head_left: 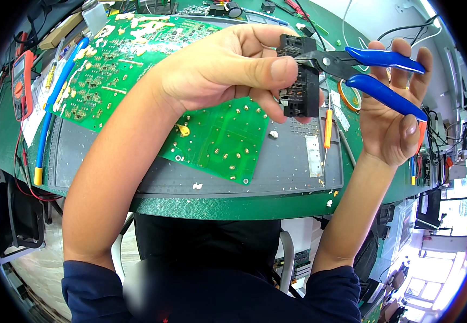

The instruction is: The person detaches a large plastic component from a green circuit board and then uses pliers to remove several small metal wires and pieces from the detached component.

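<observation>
My left hand (214, 70) grips a black plastic connector block (302, 99), thumb in front and fingers behind it, raised above the bench. Metal pins or contacts show along its face. Diagonal cutters with blue handles (379, 92) are in my right hand (388, 129), their handles spread apart and the fingers behind and around them. The cutters' dark jaws reach the upper part of the block, beside my left thumb; whether they bite on anything is too small to tell. Below my left arm lies a large green circuit board (220, 148), with patches of cream-coloured residue on its far part.
Under the board is a grey work mat (190, 185) scattered with white crumbs. A yellow-handled screwdriver (328, 129) and a metal strip (314, 156) lie to the right. At left are a red multimeter (20, 89) with leads and a blue tube (61, 89). A bottle (94, 17) stands behind.
</observation>
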Action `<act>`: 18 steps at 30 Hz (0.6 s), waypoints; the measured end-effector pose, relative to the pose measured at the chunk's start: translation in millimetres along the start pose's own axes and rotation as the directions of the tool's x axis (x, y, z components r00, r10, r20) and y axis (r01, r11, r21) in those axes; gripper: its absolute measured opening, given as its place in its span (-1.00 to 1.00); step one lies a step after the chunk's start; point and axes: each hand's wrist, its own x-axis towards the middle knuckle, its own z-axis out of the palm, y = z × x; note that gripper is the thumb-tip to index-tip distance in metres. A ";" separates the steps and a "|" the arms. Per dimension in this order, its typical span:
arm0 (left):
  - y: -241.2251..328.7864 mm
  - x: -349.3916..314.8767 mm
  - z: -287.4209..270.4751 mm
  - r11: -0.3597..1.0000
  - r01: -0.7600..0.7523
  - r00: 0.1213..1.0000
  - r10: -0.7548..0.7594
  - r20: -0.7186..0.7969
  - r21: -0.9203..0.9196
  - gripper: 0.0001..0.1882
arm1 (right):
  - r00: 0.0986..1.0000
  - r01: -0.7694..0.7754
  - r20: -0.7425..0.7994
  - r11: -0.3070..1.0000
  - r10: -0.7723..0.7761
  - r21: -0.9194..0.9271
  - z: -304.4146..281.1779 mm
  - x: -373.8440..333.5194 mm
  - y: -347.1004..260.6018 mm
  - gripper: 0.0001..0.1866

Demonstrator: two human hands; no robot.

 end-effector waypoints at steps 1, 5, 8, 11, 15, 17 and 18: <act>0.2 0.3 -0.2 1.000 -0.001 1.000 0.001 0.005 -0.001 -0.24 | 1.000 0.004 -0.003 1.000 -0.004 -0.003 0.4 0.0 -0.1 -0.14; 0.3 0.8 -1.1 1.000 0.009 1.000 -0.009 0.016 -0.008 -0.28 | 1.000 0.003 0.005 1.000 -0.003 -0.004 -0.6 -0.2 -0.7 -0.15; 0.2 0.8 -1.0 1.000 0.013 1.000 -0.013 0.008 -0.009 -0.29 | 1.000 0.004 0.001 1.000 -0.004 -0.003 -0.7 -0.2 -1.1 -0.15; 0.3 0.5 -1.3 1.000 0.019 1.000 -0.019 0.002 -0.005 -0.28 | 1.000 0.010 0.007 1.000 -0.010 0.005 -0.7 0.2 -1.5 -0.15; -0.4 0.5 -2.2 1.000 0.019 1.000 -0.019 0.004 0.005 -0.28 | 1.000 0.010 0.003 1.000 -0.010 0.025 0.1 0.0 -1.9 -0.15; -0.2 0.6 -2.1 1.000 0.019 1.000 -0.019 0.005 0.008 -0.29 | 1.000 0.012 0.002 0.999 -0.013 0.034 -0.4 0.0 -2.1 -0.15; -0.1 0.6 -1.9 1.000 0.019 1.000 -0.019 0.005 0.007 -0.29 | 1.000 0.014 0.001 0.999 -0.014 0.038 -1.0 -0.3 -2.0 -0.15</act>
